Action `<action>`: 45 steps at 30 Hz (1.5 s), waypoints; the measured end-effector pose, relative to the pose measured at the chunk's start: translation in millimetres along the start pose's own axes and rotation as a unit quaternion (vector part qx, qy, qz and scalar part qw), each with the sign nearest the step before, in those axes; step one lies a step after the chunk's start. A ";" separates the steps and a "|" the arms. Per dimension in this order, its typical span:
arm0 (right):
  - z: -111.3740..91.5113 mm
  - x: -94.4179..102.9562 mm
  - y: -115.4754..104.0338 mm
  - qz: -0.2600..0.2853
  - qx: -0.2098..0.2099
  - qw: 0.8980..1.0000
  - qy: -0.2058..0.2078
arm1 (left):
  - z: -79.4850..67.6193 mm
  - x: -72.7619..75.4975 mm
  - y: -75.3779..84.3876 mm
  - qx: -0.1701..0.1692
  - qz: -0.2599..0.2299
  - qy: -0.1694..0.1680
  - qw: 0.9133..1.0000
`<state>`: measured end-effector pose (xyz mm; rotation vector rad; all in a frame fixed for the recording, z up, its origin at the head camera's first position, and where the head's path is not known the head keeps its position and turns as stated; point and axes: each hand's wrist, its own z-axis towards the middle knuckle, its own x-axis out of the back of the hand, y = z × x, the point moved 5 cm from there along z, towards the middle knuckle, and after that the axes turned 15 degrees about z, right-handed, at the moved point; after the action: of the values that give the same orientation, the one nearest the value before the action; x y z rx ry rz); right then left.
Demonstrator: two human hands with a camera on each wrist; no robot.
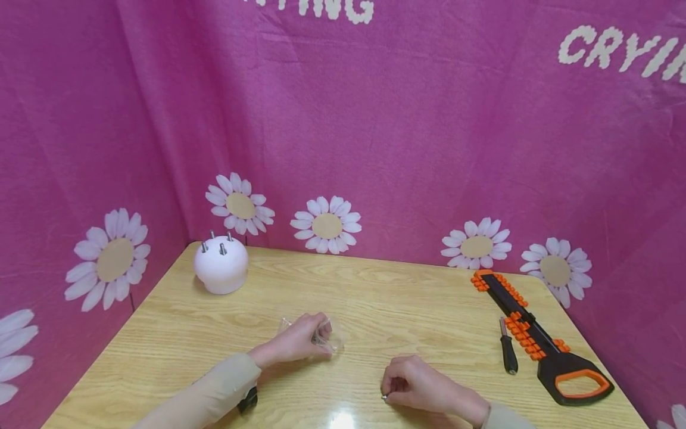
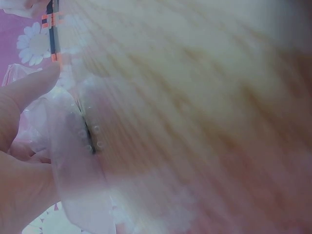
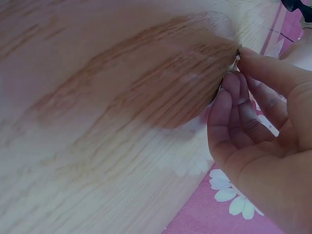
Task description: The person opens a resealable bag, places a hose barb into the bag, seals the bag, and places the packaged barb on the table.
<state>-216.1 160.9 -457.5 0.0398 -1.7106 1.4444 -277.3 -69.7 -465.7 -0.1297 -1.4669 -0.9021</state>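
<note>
My left hand [image 1: 300, 339] grips a crumpled clear plastic bag [image 1: 334, 341] just above the table. In the left wrist view the bag [image 2: 80, 180] hangs between the thumb and fingers; what is inside it is not clear. Low over the table to the right, my right hand [image 1: 415, 384] pinches a small shiny metal piece [image 1: 384, 397] between thumb and fingertips. The right wrist view has those fingertips at the wood surface, mostly hiding the piece, so its kind cannot be told.
A rounded pale pink-white object [image 1: 221, 268] with several upright metal bolts stands at the back left. On the right lie a black-handled screwdriver [image 1: 508, 351] and a long black tool [image 1: 570, 370] with orange clips and a looped handle. Flowered pink cloth [image 1: 375, 149] hangs behind the table.
</note>
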 end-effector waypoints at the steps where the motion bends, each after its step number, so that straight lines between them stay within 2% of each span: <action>1: 0.3 -0.2 -0.1 -0.003 0.002 1.000 0.000 | 0.0 -0.2 0.0 0.002 0.000 -0.001 1.000; 4: 1.2 -0.6 0.2 -0.010 -0.001 1.000 -0.001 | 0.4 -0.9 -0.2 0.009 0.003 -0.002 1.000; 9: 2.3 -0.1 3.5 0.015 -0.048 0.999 -0.012 | 1.6 -1.9 -1.4 0.015 0.005 -0.002 1.000; 11: 2.5 -0.2 3.6 0.019 -0.054 0.998 -0.013 | 1.8 -2.1 -1.8 0.012 0.004 -0.002 1.000; 17: 3.5 -0.6 -0.2 -0.007 -0.011 1.000 -0.008 | 1.7 -2.8 -2.5 0.011 -0.003 -0.005 1.000; 22: 8.3 2.4 -1.8 -0.012 0.002 1.000 -0.009 | 1.6 -3.1 -2.9 0.011 -0.002 -0.003 1.000; 29: 23.1 15.7 -6.1 -0.037 0.040 0.998 0.035 | 2.5 -3.5 -3.7 0.012 -0.005 -0.007 1.000; 37: 46.2 36.4 -11.3 -0.041 0.040 0.995 0.087 | 1.9 -2.6 -3.2 0.012 0.001 -0.003 1.000; 45: 72.9 38.1 -13.3 -0.048 0.027 0.994 0.097 | 2.3 -3.2 -3.2 0.008 -0.002 0.001 1.000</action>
<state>-275.0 115.8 -419.6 0.0102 -1.4923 1.3753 -280.5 -69.1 -469.6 -0.1143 -1.4735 -0.8942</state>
